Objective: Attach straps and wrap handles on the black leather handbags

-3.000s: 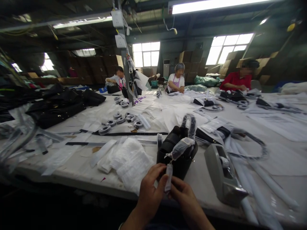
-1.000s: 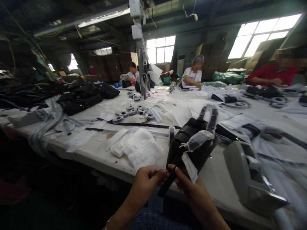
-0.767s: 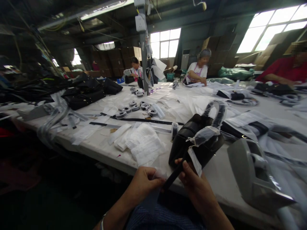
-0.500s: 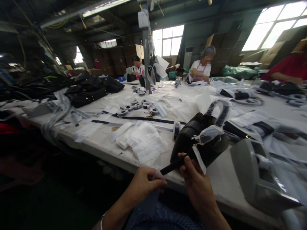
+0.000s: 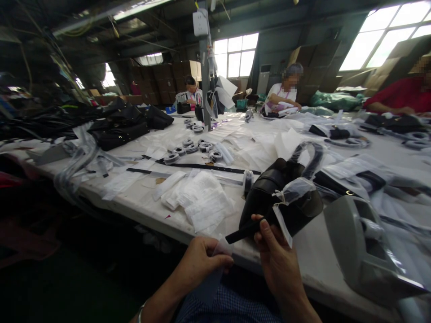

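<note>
A small black handbag (image 5: 269, 197) stands near the front edge of the white table (image 5: 310, 255), its handle wrapped in clear plastic and a white tag (image 5: 282, 220) hanging from it. My right hand (image 5: 274, 251) pinches a black strap (image 5: 240, 233) that sticks out from the bag toward the left. My left hand (image 5: 202, 258) is closed on a thin clear plastic sleeve (image 5: 210, 278) just below the strap's free end. The two hands are a little apart.
A grey tape dispenser (image 5: 363, 246) sits right of the bag. A stack of white plastic bags (image 5: 202, 199), coiled straps (image 5: 191, 150) and a long black strap (image 5: 202, 167) lie further left. Black bags (image 5: 117, 130) pile at the left. Three other people work at the far side.
The white tag was between both hands three seconds ago; now my right hand holds the black strap and my left holds the plastic sleeve. The left hand has dropped slightly away from the strap end.
</note>
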Available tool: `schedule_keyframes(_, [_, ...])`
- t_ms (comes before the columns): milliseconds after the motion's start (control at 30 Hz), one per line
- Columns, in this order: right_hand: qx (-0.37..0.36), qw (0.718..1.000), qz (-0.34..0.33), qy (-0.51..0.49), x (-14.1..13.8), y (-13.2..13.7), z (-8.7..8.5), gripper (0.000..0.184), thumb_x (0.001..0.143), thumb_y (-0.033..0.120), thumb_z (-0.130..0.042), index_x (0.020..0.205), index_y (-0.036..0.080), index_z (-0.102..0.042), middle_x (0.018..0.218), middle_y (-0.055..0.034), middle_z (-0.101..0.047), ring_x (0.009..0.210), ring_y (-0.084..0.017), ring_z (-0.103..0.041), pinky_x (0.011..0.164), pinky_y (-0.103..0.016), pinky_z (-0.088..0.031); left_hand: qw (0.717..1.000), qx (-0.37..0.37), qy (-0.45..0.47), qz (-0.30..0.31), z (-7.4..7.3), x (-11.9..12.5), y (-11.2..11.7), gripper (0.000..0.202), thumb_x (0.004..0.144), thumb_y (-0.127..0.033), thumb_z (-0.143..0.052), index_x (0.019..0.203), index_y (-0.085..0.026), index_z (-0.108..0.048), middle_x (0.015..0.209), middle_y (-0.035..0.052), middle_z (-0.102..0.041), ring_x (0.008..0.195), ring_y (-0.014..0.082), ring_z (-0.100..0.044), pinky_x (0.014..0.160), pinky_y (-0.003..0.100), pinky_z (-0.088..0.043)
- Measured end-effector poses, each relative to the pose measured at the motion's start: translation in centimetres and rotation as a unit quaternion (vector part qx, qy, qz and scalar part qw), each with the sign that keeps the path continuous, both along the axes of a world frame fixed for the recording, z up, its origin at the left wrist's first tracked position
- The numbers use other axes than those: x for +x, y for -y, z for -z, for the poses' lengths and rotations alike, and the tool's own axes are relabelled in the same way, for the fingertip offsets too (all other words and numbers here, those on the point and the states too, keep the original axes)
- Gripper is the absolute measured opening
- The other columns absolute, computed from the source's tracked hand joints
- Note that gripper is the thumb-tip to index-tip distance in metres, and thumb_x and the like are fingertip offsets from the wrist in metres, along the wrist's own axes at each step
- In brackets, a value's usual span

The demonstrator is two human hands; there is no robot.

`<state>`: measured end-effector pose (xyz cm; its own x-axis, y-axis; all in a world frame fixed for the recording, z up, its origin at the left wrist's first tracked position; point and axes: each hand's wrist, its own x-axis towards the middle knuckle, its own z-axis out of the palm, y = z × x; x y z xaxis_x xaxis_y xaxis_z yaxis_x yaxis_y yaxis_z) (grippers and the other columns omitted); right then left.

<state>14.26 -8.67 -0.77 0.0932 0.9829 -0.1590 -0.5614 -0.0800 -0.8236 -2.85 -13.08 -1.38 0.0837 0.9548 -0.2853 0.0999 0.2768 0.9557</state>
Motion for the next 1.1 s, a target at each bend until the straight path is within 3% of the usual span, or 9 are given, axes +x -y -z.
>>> schedule_keyframes(300, [0.005,0.999,-0.020,0.026,0.3,0.0,0.8,0.023,0.073,0.033,-0.082,0.093,0.023,-0.077,0.085,-0.0016,-0.071,0.067,-0.011,-0.055,0.058,-0.020,-0.043,1.000,-0.007,-0.012,-0.016,0.5,0.0,-0.1,0.017,0.069,-0.029,-0.077,0.068,-0.012,-0.075,0.061,0.0047,-0.072,0.056,0.0154,-0.063,0.054,0.022,-0.044])
schedule_keyframes(667, [0.025,0.998,0.006,0.058,0.6,0.1,0.4,0.025,0.073,0.036,-0.082,0.093,0.022,-0.076,0.087,-0.0015,-0.071,0.065,-0.010,-0.055,0.060,-0.022,-0.046,0.998,-0.009,-0.046,-0.028,0.1,0.1,0.1,0.016,0.069,-0.028,-0.075,0.068,-0.012,-0.074,0.061,0.0039,-0.071,0.056,0.0161,-0.063,0.054,0.023,-0.043])
schedule_keyframes(867, [0.035,0.996,0.008,0.079,0.5,0.2,0.0,0.025,0.075,0.037,-0.079,0.094,0.022,-0.077,0.089,-0.0035,-0.071,0.066,-0.012,-0.057,0.061,-0.025,-0.047,0.998,-0.003,-0.043,-0.037,0.9,-0.1,0.0,0.020,0.066,-0.029,-0.078,0.063,-0.012,-0.070,0.058,0.0041,-0.070,0.054,0.0172,-0.063,0.052,0.023,-0.043])
schedule_keyframes(1100, [0.028,0.994,0.000,0.102,0.6,0.1,0.8,0.027,0.076,0.039,-0.079,0.095,0.021,-0.076,0.085,-0.0028,-0.070,0.066,-0.011,-0.055,0.060,-0.024,-0.046,0.999,-0.004,-0.039,-0.034,0.6,-0.1,-0.1,0.017,0.067,-0.028,-0.077,0.067,-0.012,-0.073,0.062,0.0049,-0.072,0.057,0.0169,-0.064,0.054,0.023,-0.044])
